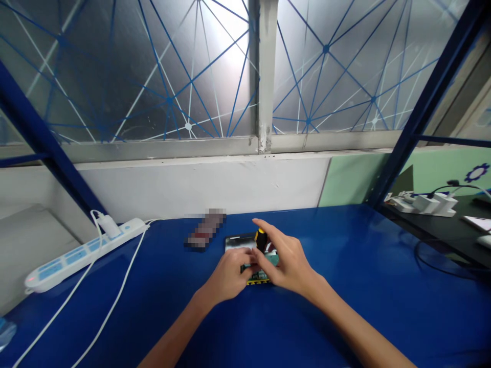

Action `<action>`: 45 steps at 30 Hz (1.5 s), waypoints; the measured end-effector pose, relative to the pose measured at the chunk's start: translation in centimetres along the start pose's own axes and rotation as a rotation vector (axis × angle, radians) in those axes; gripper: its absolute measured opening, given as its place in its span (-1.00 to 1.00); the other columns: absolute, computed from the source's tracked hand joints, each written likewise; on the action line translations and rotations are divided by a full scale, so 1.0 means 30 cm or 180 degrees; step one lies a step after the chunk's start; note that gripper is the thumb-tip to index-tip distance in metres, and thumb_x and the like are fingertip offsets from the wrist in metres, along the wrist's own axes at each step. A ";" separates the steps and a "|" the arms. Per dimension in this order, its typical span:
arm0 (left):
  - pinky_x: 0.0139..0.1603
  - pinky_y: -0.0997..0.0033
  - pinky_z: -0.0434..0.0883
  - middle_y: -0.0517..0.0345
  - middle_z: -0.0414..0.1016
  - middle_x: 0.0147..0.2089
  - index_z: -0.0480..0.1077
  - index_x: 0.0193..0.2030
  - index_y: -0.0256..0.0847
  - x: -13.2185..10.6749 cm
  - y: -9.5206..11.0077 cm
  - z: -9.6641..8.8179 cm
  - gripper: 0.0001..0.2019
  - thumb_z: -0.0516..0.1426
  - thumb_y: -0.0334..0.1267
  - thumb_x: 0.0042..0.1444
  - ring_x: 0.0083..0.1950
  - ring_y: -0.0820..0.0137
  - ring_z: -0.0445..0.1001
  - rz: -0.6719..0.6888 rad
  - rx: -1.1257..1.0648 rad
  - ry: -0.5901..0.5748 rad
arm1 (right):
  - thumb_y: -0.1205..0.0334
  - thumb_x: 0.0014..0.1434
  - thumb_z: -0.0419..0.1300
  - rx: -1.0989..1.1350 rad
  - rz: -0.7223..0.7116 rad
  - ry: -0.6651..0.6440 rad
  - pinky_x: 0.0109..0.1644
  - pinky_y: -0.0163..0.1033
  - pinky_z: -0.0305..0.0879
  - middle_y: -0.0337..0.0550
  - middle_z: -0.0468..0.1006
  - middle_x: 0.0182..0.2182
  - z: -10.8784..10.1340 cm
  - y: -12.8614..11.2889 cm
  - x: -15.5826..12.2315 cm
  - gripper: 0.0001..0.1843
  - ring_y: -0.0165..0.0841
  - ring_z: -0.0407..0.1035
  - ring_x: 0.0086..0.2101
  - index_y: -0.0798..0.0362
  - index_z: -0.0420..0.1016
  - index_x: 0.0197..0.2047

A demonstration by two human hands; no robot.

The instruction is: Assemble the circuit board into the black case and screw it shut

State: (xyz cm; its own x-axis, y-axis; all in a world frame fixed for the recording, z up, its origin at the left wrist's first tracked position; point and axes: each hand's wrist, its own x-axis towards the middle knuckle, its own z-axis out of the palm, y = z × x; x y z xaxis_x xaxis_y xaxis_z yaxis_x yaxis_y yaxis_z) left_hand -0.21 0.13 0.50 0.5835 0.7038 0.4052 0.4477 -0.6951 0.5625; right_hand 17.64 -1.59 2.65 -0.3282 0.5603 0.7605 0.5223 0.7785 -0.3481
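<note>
Screwdriver (261, 239): small, with a black-and-yellow handle. It stands roughly upright over the opened device (235, 241), and my fingers hide its tip.
Right hand (289, 266): I pinch the screwdriver's handle between thumb and fingers, with my index finger stretched out above its top.
Left hand (228, 276): curled against the device's left side with the fingertips on it. I cannot tell whether I am clamping it or only pressing on it.
Device: lies flat near the middle of the blue table (364, 266), straight in front of me. A green circuit board (261, 276) shows between my hands.
Blurred object (205, 230): dark, lying on the table just behind and to the left of the device.
Power strip (76, 253): white, at the far left edge of the table. One plug is seated in it, and a white cable (111, 306) trails toward me.
White chargers (425, 203): on the dark bench to my right, well apart from my hands.
</note>
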 end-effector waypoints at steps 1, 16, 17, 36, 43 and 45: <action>-0.22 0.47 0.35 0.21 0.55 -0.37 0.51 -0.42 -0.22 0.001 0.003 -0.001 -0.77 0.11 -0.59 0.05 -0.30 0.39 0.49 0.0014 -0.0011 -0.0006 | 0.26 0.24 0.06 0.0011 0.0003 -0.0013 -0.28 -0.24 0.39 -0.11 0.50 -0.22 0.000 -0.001 -0.001 -0.39 -0.37 0.39 -0.37 0.06 0.05 0.34; -0.23 0.44 0.33 0.14 0.57 -0.35 0.56 -0.36 -0.20 -0.001 -0.009 0.007 -0.92 0.22 -0.40 0.11 -0.28 0.34 0.50 -0.0099 0.0374 0.0100 | 0.26 0.28 0.05 -0.0101 0.0001 0.0035 -0.33 -0.27 0.34 -0.17 0.47 -0.32 -0.005 0.002 -0.002 -0.43 -0.40 0.38 -0.43 0.06 0.07 0.33; -0.24 0.45 0.32 0.15 0.57 -0.36 0.57 -0.37 -0.19 -0.003 -0.014 0.011 -0.90 0.22 -0.41 0.11 -0.30 0.35 0.50 -0.0066 0.0369 0.0138 | 0.25 0.28 0.05 -0.0117 -0.0019 0.0032 -0.34 -0.27 0.33 -0.18 0.46 -0.34 -0.005 0.001 -0.001 -0.43 -0.40 0.37 -0.44 0.05 0.07 0.33; -0.28 0.44 0.33 0.18 0.57 -0.38 0.54 -0.38 -0.22 -0.002 -0.012 0.009 -0.84 0.15 -0.49 0.11 -0.33 0.38 0.49 0.0127 0.0223 0.0067 | 0.28 0.27 0.06 0.0037 0.0085 -0.0181 -0.41 -0.29 0.28 -0.22 0.55 -0.35 -0.006 -0.002 -0.002 -0.41 -0.43 0.40 -0.51 0.01 0.07 0.35; -0.03 0.29 0.34 0.16 0.58 -0.12 0.55 -0.14 -0.10 -0.002 0.003 -0.014 -0.85 0.24 -0.24 0.14 -0.07 0.27 0.48 0.0088 0.0462 -0.0224 | 0.27 0.24 0.08 0.0397 0.0425 -0.0090 -0.42 -0.31 0.30 -0.30 0.48 -0.45 -0.012 0.018 0.003 -0.43 -0.45 0.35 -0.54 0.01 0.13 0.31; 0.03 0.24 0.33 0.14 0.55 -0.05 0.53 -0.06 -0.09 -0.003 0.005 -0.012 -0.72 0.29 -0.15 0.07 -0.02 0.24 0.46 0.0050 0.0554 -0.0329 | 0.25 0.22 0.10 0.0485 0.0549 0.0075 -0.41 -0.32 0.32 -0.32 0.45 -0.48 -0.025 0.032 0.010 -0.43 -0.46 0.34 -0.55 0.02 0.15 0.29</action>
State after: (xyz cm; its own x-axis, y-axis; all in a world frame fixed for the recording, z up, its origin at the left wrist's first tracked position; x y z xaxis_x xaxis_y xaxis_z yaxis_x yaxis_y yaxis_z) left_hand -0.44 0.00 0.81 0.6539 0.6800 0.3317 0.5432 -0.7271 0.4199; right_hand 18.64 -0.90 2.97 -0.2251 0.6833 0.6945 0.4435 0.7066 -0.5514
